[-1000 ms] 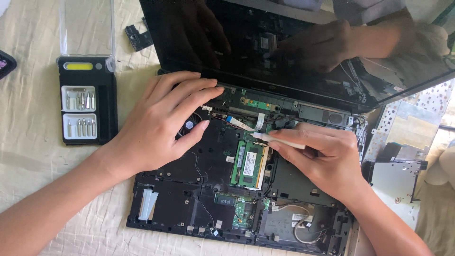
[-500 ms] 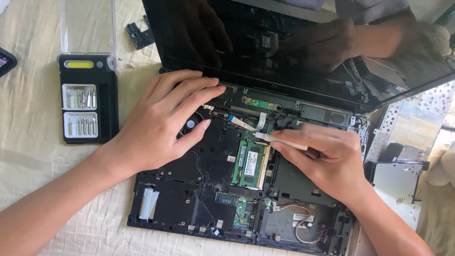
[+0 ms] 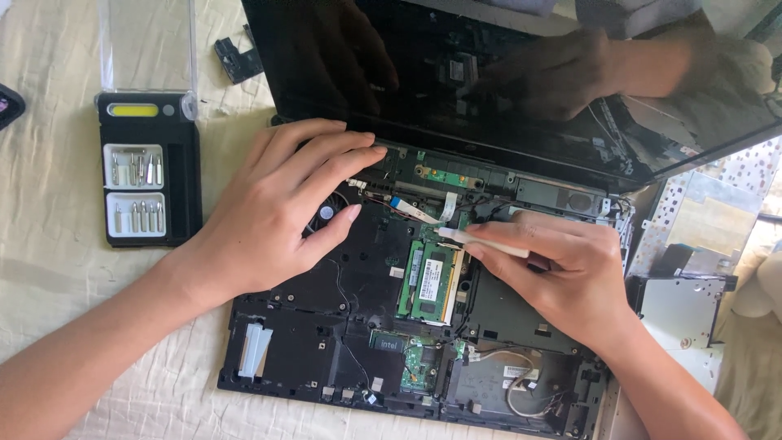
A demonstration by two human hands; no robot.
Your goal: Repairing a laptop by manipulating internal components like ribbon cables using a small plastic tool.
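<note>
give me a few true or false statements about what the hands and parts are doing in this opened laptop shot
1. The right hand holds a thin white tool with its tip near the green memory module. True.
2. The left hand grips a screwdriver. False: it holds nothing and rests flat on the laptop base, fingers towards the hinge.
3. The black bit case lies left of the laptop. True.
4. The laptop screen is lit and showing a picture. False: it is dark and reflects the hands.
</note>
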